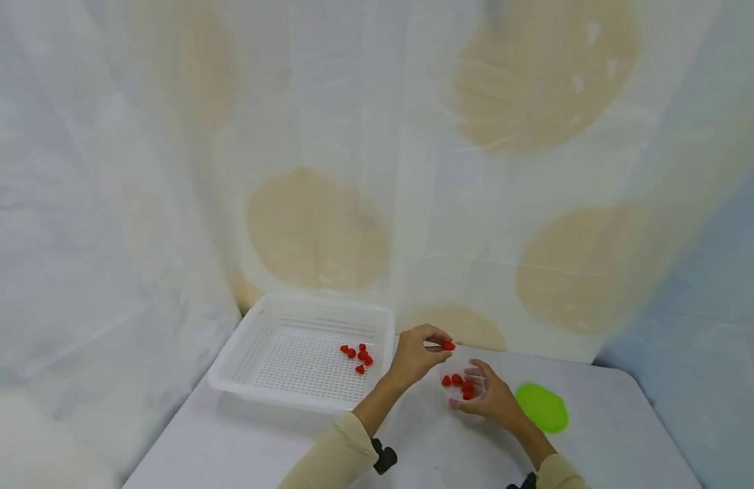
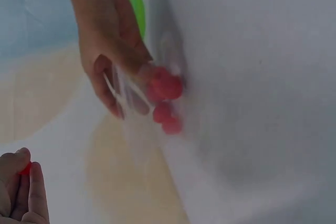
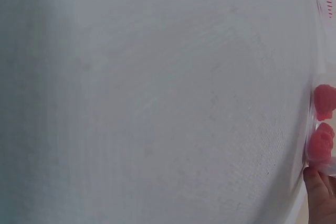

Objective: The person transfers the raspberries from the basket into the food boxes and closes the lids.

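Left hand [image 1: 416, 353] pinched one small red raspberry [image 1: 447, 346] at its sides, likely soft and crushable; right hand [image 1: 490, 397] steadied the clear container [image 1: 469, 387].

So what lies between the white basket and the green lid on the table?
In the head view, both hands: the left hand pinching a red berry, the right hand holding a clear cup of berries.

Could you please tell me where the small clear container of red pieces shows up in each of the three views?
Head: the clear container sits right of centre, low, held by the right hand.
Left wrist: the container is upper centre, against the right hand's fingers.
Right wrist: only its edge shows at the right border.
Shared landmark: the red pieces inside it.
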